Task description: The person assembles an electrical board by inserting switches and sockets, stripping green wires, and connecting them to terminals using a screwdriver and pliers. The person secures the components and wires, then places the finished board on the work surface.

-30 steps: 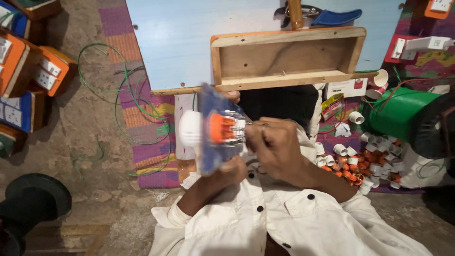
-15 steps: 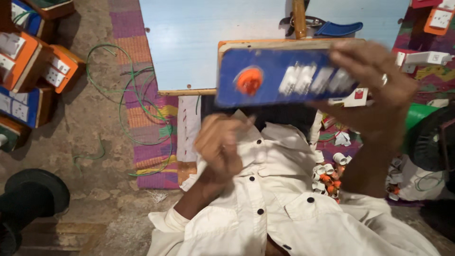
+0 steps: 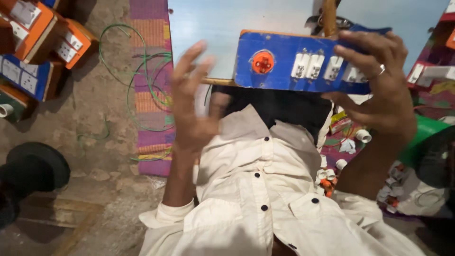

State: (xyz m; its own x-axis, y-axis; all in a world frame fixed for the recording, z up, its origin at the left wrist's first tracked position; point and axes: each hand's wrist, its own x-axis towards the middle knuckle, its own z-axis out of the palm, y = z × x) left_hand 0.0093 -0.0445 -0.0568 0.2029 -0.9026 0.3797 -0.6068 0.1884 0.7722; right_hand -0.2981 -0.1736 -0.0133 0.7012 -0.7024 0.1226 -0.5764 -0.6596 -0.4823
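Note:
My right hand (image 3: 379, 90) grips the right end of a blue switch board (image 3: 284, 64) and holds it flat and level in front of me. The board carries an orange round socket (image 3: 262, 61) and several white switches (image 3: 315, 66). My left hand (image 3: 192, 99) is raised to the left of the board with fingers spread, touching nothing. A ring sits on one finger of my right hand. My white buttoned shirt (image 3: 265, 199) fills the lower middle.
A pale blue table top (image 3: 208, 28) lies ahead. Orange and blue boxes (image 3: 33, 42) are stacked at upper left, green wire (image 3: 137, 76) loops over a striped mat, small white and orange parts (image 3: 332, 175) lie at right, and a green container (image 3: 422, 137) stands far right.
The blue board went from edge-on near my chest to lifted flat in my right hand. My left hand let go, then rose with fingers spread.

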